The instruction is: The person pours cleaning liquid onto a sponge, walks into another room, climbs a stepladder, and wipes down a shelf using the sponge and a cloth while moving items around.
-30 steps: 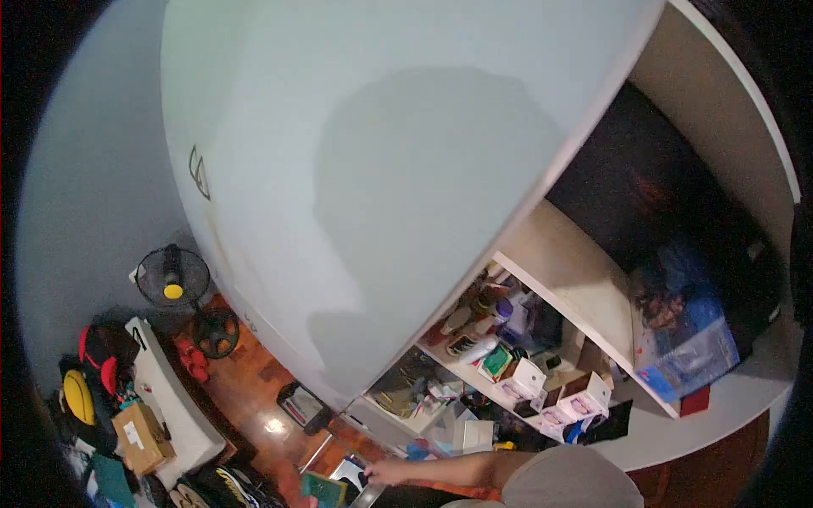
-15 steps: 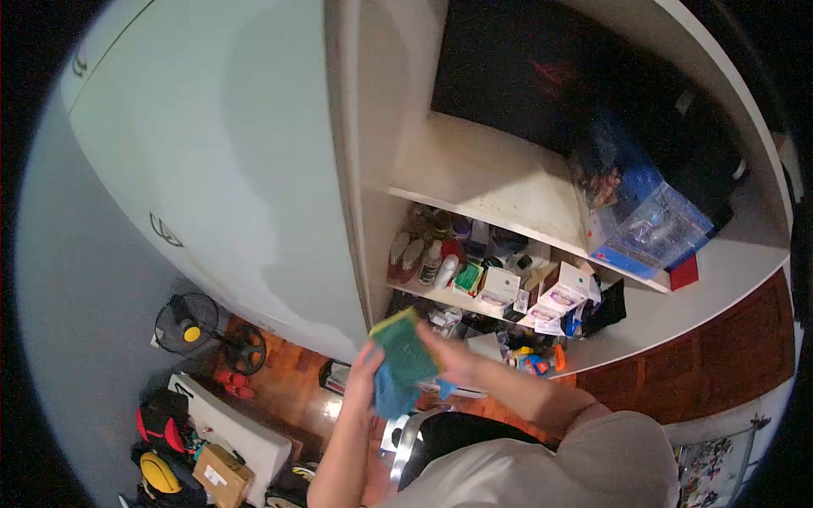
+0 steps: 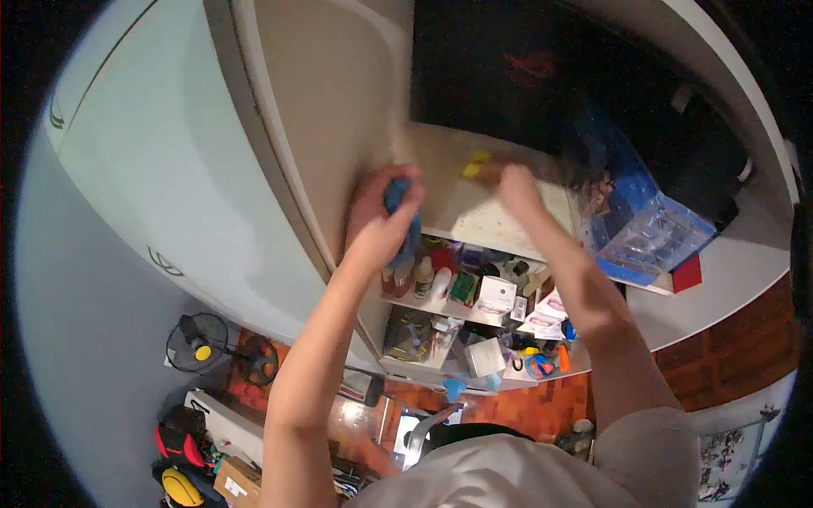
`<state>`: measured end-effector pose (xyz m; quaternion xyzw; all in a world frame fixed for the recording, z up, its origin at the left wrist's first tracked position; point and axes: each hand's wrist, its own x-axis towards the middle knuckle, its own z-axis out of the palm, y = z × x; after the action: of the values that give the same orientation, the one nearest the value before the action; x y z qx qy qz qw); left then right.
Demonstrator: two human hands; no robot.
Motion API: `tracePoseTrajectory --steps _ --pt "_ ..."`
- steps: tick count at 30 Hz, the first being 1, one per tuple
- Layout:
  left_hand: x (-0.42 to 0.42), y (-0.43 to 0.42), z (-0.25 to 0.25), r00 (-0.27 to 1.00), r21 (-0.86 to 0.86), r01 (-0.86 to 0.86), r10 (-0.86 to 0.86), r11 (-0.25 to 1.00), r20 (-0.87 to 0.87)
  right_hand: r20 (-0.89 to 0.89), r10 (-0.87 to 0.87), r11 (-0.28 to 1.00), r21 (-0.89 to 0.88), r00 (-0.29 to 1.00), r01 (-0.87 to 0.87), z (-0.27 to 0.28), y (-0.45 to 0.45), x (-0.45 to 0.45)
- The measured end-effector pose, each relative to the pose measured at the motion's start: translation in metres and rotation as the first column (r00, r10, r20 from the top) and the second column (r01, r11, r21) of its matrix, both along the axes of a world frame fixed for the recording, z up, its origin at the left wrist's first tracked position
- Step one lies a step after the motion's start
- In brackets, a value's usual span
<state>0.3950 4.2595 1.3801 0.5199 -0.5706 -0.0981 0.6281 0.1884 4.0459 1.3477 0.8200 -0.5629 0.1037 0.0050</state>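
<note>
A pale cabinet (image 3: 326, 93) stands over a wooden floor (image 3: 500, 405). Nearest, the left hand (image 3: 383, 213) clasps a blue cloth (image 3: 397, 195) by the upper shelf's (image 3: 474, 212) front left corner. Beyond, well apart, the right hand (image 3: 514, 186) grips a blurred yellow sponge (image 3: 474, 164) towards the back edge. Seemingly wiping; the next move calls for flat, even pressure.

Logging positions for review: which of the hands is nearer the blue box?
Right. The right hand, with a yellow sponge, is left of the blue box; the left hand, holding a blue cloth, is farther left.
</note>
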Motion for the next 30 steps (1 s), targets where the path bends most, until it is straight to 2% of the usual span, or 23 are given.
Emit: tracePoseTrajectory --steps 1,2,3,4,5,6,7,8,9,10,11,12,14,16,17,19,20,21,22,24,25,27,30 --pt "0.004 0.008 0.003 0.99 0.059 0.069 -0.076 0.996 0.121 0.0 0.005 1.0 0.003 1.0 -0.005 0.023 -0.004 0.009" --pt "0.005 0.011 0.0 0.99 0.071 0.067 -0.075 0.995 0.117 0.086 -0.071 0.986 0.158 0.994 0.057 0.059 0.01 0.019" --pt "0.006 0.013 -0.002 0.968 0.043 0.08 -0.088 0.996 0.235 0.156 -0.161 0.945 0.31 0.975 0.107 0.077 0.02 0.028" --pt "0.007 0.015 -0.001 0.931 0.01 0.098 -0.095 0.995 0.352 0.152 -0.161 0.944 0.311 0.975 0.107 0.054 0.017 0.034" --pt "0.007 0.018 -0.002 0.93 0.044 0.102 -0.111 0.994 0.35 0.235 0.003 0.996 0.083 0.972 -0.023 0.012 0.01 0.039" --pt "0.006 0.016 0.0 0.932 0.039 0.102 -0.109 0.994 0.346 0.281 0.181 0.978 -0.154 0.942 -0.141 -0.033 0.002 0.042" --pt "0.003 0.019 -0.003 0.949 0.079 0.132 -0.149 0.988 0.279 0.29 0.351 0.898 -0.373 0.891 -0.232 -0.06 0.004 0.041" --pt "0.002 0.025 -0.006 0.96 0.123 0.164 -0.187 0.979 0.21 0.295 0.341 0.906 -0.356 0.892 -0.228 -0.051 0.002 0.033" --pt "0.004 0.032 -0.002 0.961 0.131 0.161 -0.185 0.978 0.207 0.278 0.172 0.98 -0.149 0.945 -0.134 -0.02 -0.016 0.021" --pt "0.007 0.04 0.006 0.888 0.011 0.152 -0.142 0.988 0.438 0.215 0.014 0.998 0.05 0.977 -0.026 0.005 -0.035 0.014" --pt "0.009 0.044 0.011 0.765 -0.107 0.168 -0.061 0.98 0.641 0.167 0.031 0.999 0.038 0.986 -0.037 -0.013 -0.045 0.018" --pt "0.012 0.045 0.012 0.765 -0.114 0.161 -0.052 0.98 0.642 0.119 0.046 0.998 0.025 0.992 -0.05 -0.03 -0.055 0.023" --pt "0.018 0.05 0.011 0.609 -0.145 0.246 -0.037 0.958 0.793 0.188 0.239 0.937 -0.301 0.953 -0.175 -0.048 0.005 0.027" --pt "0.02 0.055 0.001 0.55 -0.103 0.307 -0.088 0.946 0.831 0.342 0.034 0.997 0.054 0.939 -0.056 -0.002 0.016 0.008" --pt "0.02 0.057 0.0 0.519 -0.131 0.323 -0.06 0.937 0.853 0.373 -0.098 0.976 0.219 0.922 0.015 0.022 0.021 -0.002" --pt "0.02 0.055 -0.002 0.496 -0.173 0.34 -0.019 0.925 0.868 0.483 -0.339 0.89 0.442 0.807 0.109 0.03 0.032 0.005" --pt "0.021 0.053 -0.004 0.514 -0.178 0.345 -0.027 0.922 0.858 0.398 -0.003 1.0 0.009 0.918 0.0 0.0 0.044 0.027" --pt "0.02 0.05 -0.003 0.532 -0.184 0.348 -0.032 0.919 0.846 0.159 0.274 0.897 -0.398 0.948 -0.192 -0.013 0.05 0.039" --pt "0.021 0.049 -0.002 0.531 -0.186 0.346 -0.029 0.92 0.847 0.16 0.276 0.896 -0.401 0.948 -0.193 -0.011 0.044 0.037" --pt "0.02 0.056 -0.002 0.488 -0.174 0.335 -0.012 0.926 0.873 0.026 0.092 0.994 -0.068 0.995 -0.09 -0.005 0.038 0.016" --pt "0.022 0.061 0.001 0.487 -0.172 0.333 -0.012 0.927 0.873 0.166 -0.025 0.999 0.05 0.986 0.017 0.012 0.023 -0.001" --pt "0.022 0.067 0.006 0.468 -0.197 0.284 0.044 0.938 0.883 0.087 -0.02 0.999 -0.032 0.996 0.023 0.009 -0.017 0.014" --pt "0.028 0.072 0.007 0.43 -0.128 0.275 -0.003 0.953 0.903 0.162 0.141 0.975 -0.195 0.977 -0.109 -0.039 -0.019 0.073"
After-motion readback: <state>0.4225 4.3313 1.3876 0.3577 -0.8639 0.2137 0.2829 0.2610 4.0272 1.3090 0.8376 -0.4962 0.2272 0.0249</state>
